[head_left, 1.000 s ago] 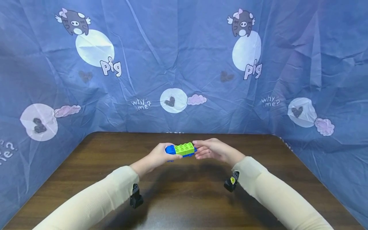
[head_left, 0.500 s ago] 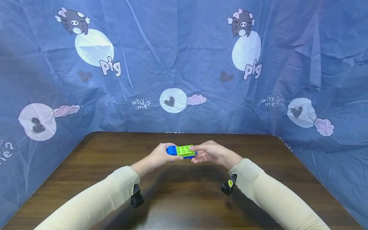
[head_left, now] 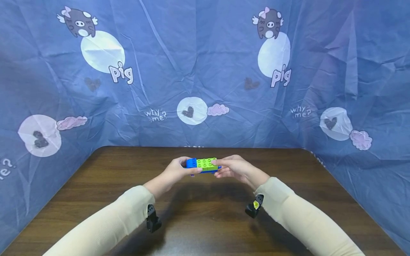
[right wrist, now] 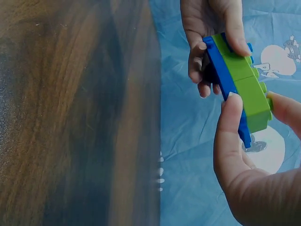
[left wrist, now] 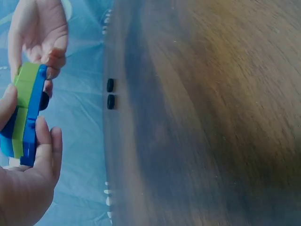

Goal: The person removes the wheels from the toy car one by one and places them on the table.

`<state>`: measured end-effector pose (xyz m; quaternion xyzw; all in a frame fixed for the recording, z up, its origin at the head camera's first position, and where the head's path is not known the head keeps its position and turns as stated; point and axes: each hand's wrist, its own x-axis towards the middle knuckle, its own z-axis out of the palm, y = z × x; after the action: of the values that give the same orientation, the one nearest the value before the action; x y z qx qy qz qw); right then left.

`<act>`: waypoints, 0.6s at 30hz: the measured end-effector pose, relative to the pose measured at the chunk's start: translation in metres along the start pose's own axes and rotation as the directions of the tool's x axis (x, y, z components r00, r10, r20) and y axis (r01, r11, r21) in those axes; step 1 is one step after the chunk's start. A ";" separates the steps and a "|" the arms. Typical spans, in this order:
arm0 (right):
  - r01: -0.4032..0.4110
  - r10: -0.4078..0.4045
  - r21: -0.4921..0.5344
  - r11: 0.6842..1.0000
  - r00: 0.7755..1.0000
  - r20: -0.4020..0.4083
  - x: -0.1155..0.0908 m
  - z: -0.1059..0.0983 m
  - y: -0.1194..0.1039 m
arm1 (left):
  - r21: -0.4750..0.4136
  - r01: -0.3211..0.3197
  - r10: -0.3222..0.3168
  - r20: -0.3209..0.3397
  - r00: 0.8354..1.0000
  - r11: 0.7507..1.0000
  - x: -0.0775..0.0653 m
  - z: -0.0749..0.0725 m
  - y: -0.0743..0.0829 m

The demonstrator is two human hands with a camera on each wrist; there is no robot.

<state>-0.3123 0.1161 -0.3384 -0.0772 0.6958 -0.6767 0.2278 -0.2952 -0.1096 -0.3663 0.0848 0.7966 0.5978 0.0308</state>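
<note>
Well, half-closed hands (head_left: 173,172) (head_left: 239,169) round bricks (head_left: 204,163)

Blue cloth (head_left: 205,74) behind brown table (head_left: 205,220)

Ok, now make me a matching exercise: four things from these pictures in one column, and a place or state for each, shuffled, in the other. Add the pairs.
Column one:
1. left hand
2. right hand
3. loose black wheels
4. cloth

Column two:
A. pinches the toy at the end away from its blue block
B. blue, with printed pigs
C. grips the end with the blue block
D. on the table, near its edge

Pairs: 1-C, 2-A, 3-D, 4-B
</note>
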 end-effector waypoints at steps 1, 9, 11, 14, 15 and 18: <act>0.003 -0.003 0.008 1.000 1.000 -0.001 0.001 0.000 0.001 | -0.026 0.010 -0.010 -0.007 1.000 1.000 0.000 -0.001 -0.001; 0.018 -0.016 0.075 0.997 0.999 -0.030 0.004 -0.003 0.006 | -0.309 0.081 -0.091 -0.018 0.996 0.948 -0.003 -0.003 0.001; 0.024 -0.021 0.097 0.995 0.999 -0.032 0.004 -0.002 0.008 | -0.343 0.090 -0.109 -0.036 0.993 0.935 -0.004 -0.002 0.002; 0.031 -0.028 0.120 0.992 0.999 -0.027 0.004 -0.001 0.010 | -0.375 0.090 -0.122 -0.062 0.991 0.923 -0.006 0.000 0.003; 0.035 -0.032 0.126 0.991 0.999 -0.023 0.005 -0.001 0.011 | -0.386 0.089 -0.125 -0.070 0.990 0.918 -0.007 0.000 0.004; 0.045 -0.044 0.144 0.989 0.999 -0.011 0.005 0.000 0.012 | -0.422 0.081 -0.124 -0.075 0.989 0.903 -0.007 0.001 0.004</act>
<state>-0.3145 0.1147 -0.3510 -0.0734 0.6442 -0.7303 0.2150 -0.2873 -0.1087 -0.3629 0.0043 0.6541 0.7554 0.0396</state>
